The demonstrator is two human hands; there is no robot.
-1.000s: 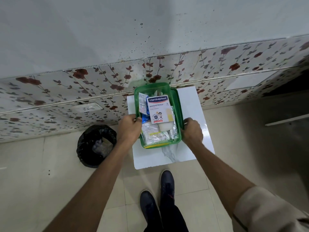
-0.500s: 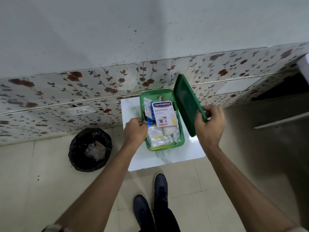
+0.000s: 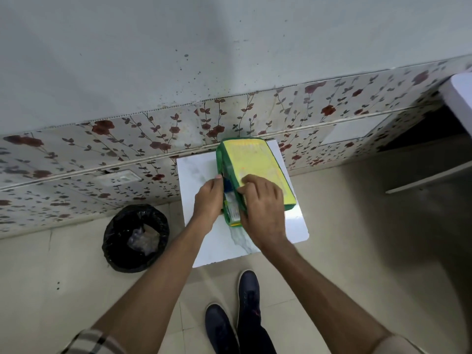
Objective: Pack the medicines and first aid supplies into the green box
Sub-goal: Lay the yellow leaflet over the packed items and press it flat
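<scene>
The green box point(image 3: 221, 159) stands on a small white marble-look table point(image 3: 199, 175) against the wall. Its lid point(image 3: 255, 164), green-rimmed with a yellow top, lies tilted over the box and covers most of it. A narrow gap on the left still shows packets of supplies point(image 3: 231, 208) inside. My right hand point(image 3: 263, 203) presses on the lid's near left part, fingers curled over its edge. My left hand point(image 3: 208, 200) grips the box's left wall.
A black-lined waste bin point(image 3: 135, 237) stands on the tiled floor left of the table. The flower-patterned wall tiles point(image 3: 127, 139) run behind the table. My dark shoes point(image 3: 235, 315) are just in front of it. A white ledge point(image 3: 459, 95) juts in at the far right.
My right hand has swung the lid from upright at the box's right side down over the box. My left hand has stayed on the box's left wall.
</scene>
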